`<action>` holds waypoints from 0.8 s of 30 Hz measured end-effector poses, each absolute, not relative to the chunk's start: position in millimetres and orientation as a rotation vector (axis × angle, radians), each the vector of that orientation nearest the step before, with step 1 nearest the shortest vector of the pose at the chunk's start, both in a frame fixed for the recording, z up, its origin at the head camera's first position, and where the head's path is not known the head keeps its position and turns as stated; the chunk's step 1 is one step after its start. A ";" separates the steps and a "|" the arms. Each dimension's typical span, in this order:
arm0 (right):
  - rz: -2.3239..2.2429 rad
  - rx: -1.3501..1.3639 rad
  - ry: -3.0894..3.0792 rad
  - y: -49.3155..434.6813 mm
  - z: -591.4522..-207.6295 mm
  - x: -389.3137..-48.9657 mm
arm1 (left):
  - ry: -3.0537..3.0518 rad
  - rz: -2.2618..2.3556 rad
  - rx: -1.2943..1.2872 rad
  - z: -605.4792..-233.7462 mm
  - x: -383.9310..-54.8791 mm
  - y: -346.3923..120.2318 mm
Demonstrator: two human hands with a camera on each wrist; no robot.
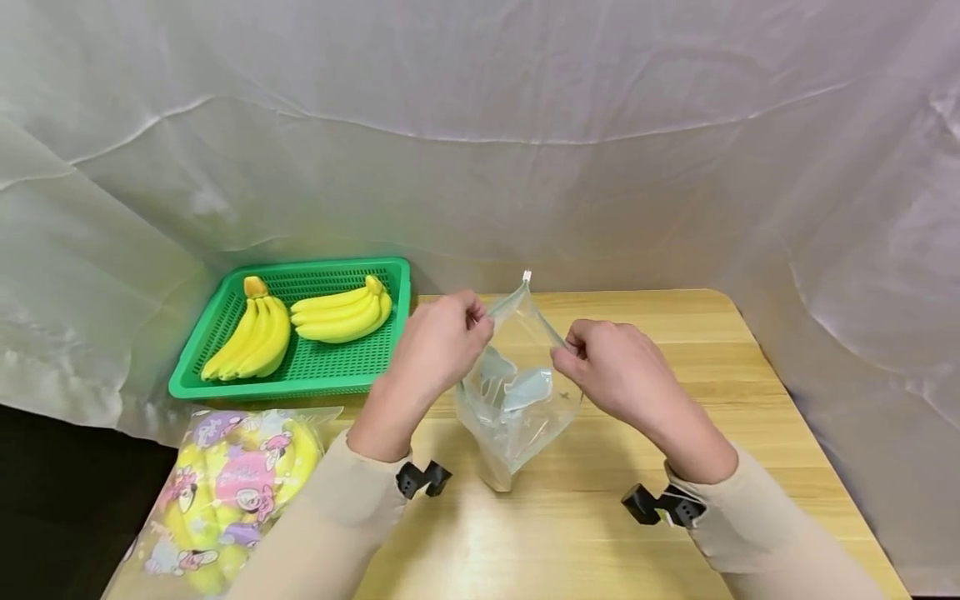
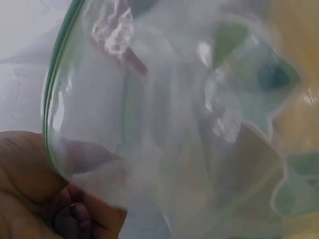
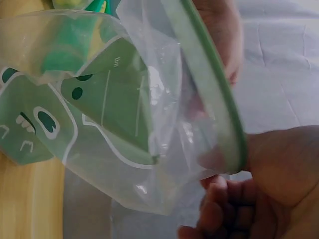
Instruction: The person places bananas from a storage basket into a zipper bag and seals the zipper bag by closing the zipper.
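Note:
A clear zip bag [image 1: 525, 421] with a green seal and a printed cartoon pattern stands over the wooden table, its mouth spread apart. My left hand [image 1: 442, 343] pinches one side of the rim; my right hand [image 1: 618, 367] pinches the other side. In the left wrist view, the thumb and curled fingers of my left hand [image 2: 30, 184] grip the green-edged rim [image 2: 49, 99]. The right wrist view has my right hand [image 3: 286, 174] holding the opposite rim, with green printed shapes [image 3: 119, 99] on the bag. A white slider [image 1: 527, 276] sits at the rim's far corner. No contents are discernible inside.
At the back left, a green plastic basket [image 1: 315, 386] holds two bunches of bananas, one upright [image 1: 258, 337] and one lying sideways [image 1: 341, 315]. A printed clear bag [image 1: 232, 492] with yellow things inside lies in front of it. Pale curtains [image 1: 525, 192] surround the wooden table [image 1: 675, 308].

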State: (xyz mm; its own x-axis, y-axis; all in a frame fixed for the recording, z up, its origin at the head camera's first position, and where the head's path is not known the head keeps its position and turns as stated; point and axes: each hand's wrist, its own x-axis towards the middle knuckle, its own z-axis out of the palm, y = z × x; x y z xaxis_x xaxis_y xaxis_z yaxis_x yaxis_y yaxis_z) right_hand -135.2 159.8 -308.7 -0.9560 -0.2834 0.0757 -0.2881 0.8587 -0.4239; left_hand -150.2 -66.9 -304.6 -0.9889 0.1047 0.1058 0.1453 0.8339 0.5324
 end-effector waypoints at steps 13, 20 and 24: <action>0.615 0.400 -3.026 157.3 -324.9 -146.8 | -2.926 -0.609 -0.117 -311.5 -154.3 -72.6; 0.658 0.380 -2.926 155.5 -325.4 -146.6 | -2.915 -0.706 -0.157 -306.0 -140.7 -72.4; 0.586 0.438 -2.815 153.6 -326.1 -144.6 | -2.893 -0.585 -0.126 -311.4 -142.6 -70.7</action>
State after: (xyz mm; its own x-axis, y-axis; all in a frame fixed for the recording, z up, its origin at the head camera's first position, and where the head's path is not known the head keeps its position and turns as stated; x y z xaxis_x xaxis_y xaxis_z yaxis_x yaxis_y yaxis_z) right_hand -144.6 153.6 -326.1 -0.9281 -0.2412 0.2836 -0.3344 0.8750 -0.3502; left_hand -142.6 -70.7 -311.4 -0.9789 0.0462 0.1990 0.1199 0.9187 0.3762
